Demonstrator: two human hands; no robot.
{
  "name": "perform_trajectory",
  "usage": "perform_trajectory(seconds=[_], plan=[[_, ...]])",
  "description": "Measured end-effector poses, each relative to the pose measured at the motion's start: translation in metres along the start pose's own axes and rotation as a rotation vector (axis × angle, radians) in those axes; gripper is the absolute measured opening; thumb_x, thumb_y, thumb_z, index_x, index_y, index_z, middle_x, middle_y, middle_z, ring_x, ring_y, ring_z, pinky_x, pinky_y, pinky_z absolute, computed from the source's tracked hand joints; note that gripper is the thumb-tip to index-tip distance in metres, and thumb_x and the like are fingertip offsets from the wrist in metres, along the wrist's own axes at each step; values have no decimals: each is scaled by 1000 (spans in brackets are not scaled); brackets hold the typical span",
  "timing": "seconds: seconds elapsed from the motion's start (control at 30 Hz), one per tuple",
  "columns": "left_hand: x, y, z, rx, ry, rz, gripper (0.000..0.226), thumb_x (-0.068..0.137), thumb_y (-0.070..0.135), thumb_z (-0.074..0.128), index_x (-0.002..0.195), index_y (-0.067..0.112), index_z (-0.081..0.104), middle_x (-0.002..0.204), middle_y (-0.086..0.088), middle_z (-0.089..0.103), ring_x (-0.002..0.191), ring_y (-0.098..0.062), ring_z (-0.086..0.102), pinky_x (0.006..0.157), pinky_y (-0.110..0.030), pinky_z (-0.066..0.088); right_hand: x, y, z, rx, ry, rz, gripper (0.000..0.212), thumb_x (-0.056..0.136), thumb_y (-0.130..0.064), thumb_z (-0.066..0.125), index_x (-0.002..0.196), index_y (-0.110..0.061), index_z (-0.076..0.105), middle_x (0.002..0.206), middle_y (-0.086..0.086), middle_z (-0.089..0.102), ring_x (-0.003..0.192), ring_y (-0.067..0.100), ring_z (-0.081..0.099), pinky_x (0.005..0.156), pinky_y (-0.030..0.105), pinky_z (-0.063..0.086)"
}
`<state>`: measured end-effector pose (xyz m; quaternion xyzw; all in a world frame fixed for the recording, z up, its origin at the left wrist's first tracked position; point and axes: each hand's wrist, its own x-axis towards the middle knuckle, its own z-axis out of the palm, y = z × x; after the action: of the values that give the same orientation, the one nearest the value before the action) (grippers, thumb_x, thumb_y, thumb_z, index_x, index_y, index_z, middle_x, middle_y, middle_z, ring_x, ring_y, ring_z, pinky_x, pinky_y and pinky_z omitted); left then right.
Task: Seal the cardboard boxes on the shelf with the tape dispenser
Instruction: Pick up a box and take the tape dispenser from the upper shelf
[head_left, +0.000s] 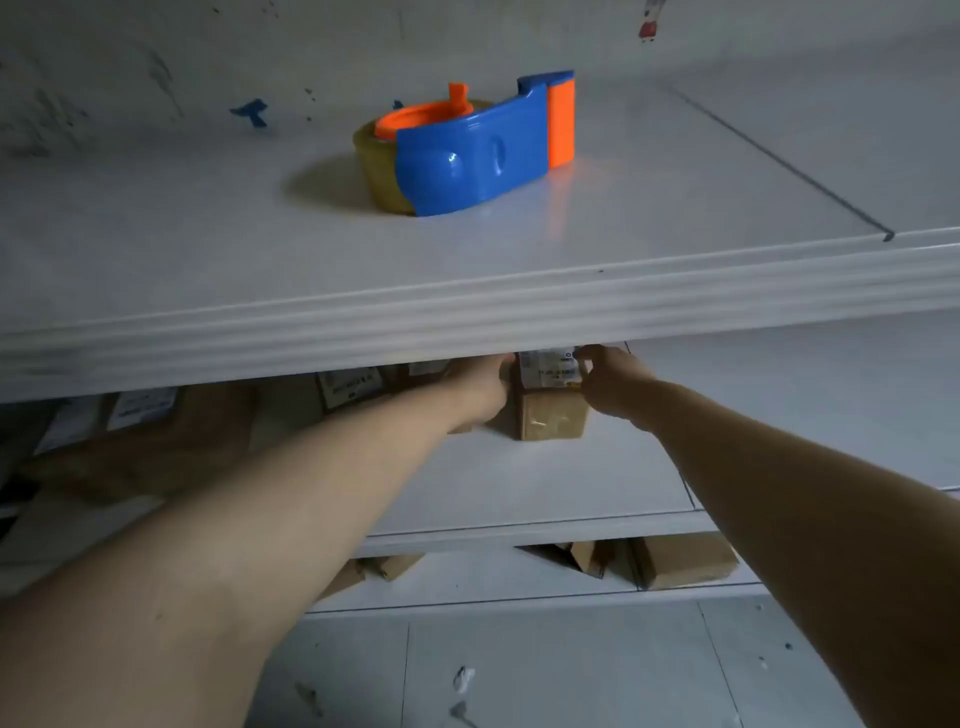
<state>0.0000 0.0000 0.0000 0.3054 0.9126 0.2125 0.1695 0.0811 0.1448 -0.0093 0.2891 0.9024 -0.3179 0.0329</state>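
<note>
1. Cardboard boxes (685, 561) lie on the lowest shelf (493, 579), nearest the camera and below both forearms. The shelf above cuts off their tops.
2. On the middle shelf (519, 488) a small cardboard box (553, 415) stands between the two hands, with a white label (548, 369) on its top.
3. The left hand (480, 387) lies against the left side of this box. Its fingertips are hidden under the front lip of the upper shelf (208, 249), so I cannot tell whether they curl round the box.
4. The right hand (615, 384) grips the box at its upper right edge, fingers curled onto the top beside the label.
5. More labelled boxes (348, 387) sit further left on the middle shelf. They are dim and blurred, and their print is unreadable.
6. The tape dispenser (478, 156), blue with orange parts and a brownish roll, rests on the upper shelf. It is above and beyond both hands, and neither touches it.
7. Behind it is a pale wall (156, 52) with a blue mark (252, 111).
</note>
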Motion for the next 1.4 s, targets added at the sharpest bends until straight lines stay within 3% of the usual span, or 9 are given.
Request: perform_trajectory(seconds=[0.13, 0.27, 0.37, 0.47, 0.6, 0.8, 1.0, 1.23, 1.4], plan=[[1, 4, 4, 5, -31, 26, 43, 97, 3, 40, 137, 18, 47, 139, -10, 47, 123, -29, 46, 89, -28, 36, 4, -1, 3, 0, -72, 25, 56, 92, -3, 36, 146, -17, 37, 134, 16, 51, 109, 30, 52, 81, 31, 41], [5, -2, 5, -47, -111, 4, 50, 98, 3, 37, 142, 24, 41, 145, -6, 42, 131, -28, 40, 99, -26, 31, 1, -4, 5, 11, -119, 39, 48, 92, -3, 35, 138, -14, 45, 125, 12, 56, 106, 28, 54, 84, 34, 47], [3, -6, 4, -86, -142, -45, 56, 96, 5, 37, 143, 36, 35, 145, -3, 41, 131, -28, 40, 108, -43, 38, -1, -7, 11, 86, -170, 34, 50, 92, 0, 36, 139, -16, 44, 127, 8, 57, 112, 25, 56, 90, 33, 50], [-3, -6, -1, -43, -119, -59, 61, 94, -2, 35, 147, 29, 33, 150, -5, 37, 135, -27, 37, 111, -40, 34, -7, -13, 24, 103, -248, 42, 48, 94, 1, 33, 138, -13, 46, 125, 7, 56, 111, 24, 54, 82, 26, 44], [-6, -16, -4, 80, -67, -43, 63, 92, -2, 37, 148, 25, 34, 155, -6, 26, 143, -26, 23, 114, -30, 20, -12, -12, 32, 81, -103, 41, 55, 91, 0, 31, 142, -18, 45, 138, 9, 48, 121, 29, 49, 96, 34, 47], [9, -23, 12, 228, -79, -64, 37, 95, 40, 44, 127, 25, 53, 141, -9, 45, 131, -35, 30, 109, -45, 29, -14, 1, 16, 69, 32, 89, 68, 86, 5, 30, 148, -21, 33, 150, 7, 33, 126, 30, 44, 83, 32, 45], [21, 0, 21, 307, -46, -108, 110, 68, 74, 64, 148, 13, 21, 149, -11, 34, 138, -33, 29, 111, -42, 28, -11, 23, 13, 88, 42, 122, 68, 84, 7, 31, 146, -20, 37, 149, 6, 36, 122, 28, 46, 82, 29, 45], [24, -6, 14, 564, -125, -48, 108, 64, 67, 69, 149, 24, 19, 146, -10, 39, 135, -33, 33, 108, -41, 31, -5, 36, 13, 29, -58, 135, 56, 92, -8, 44, 145, -22, 37, 147, 4, 40, 124, 28, 47, 91, 35, 48], [4, -30, -4, 553, -236, -1, 102, 61, 59, 75, 144, 27, 25, 143, -8, 40, 134, -33, 28, 103, -43, 32, -1, 14, 20, -20, -55, 4, 62, 88, -7, 43, 146, -27, 34, 142, 8, 38, 114, 31, 50, 75, 32, 46]])
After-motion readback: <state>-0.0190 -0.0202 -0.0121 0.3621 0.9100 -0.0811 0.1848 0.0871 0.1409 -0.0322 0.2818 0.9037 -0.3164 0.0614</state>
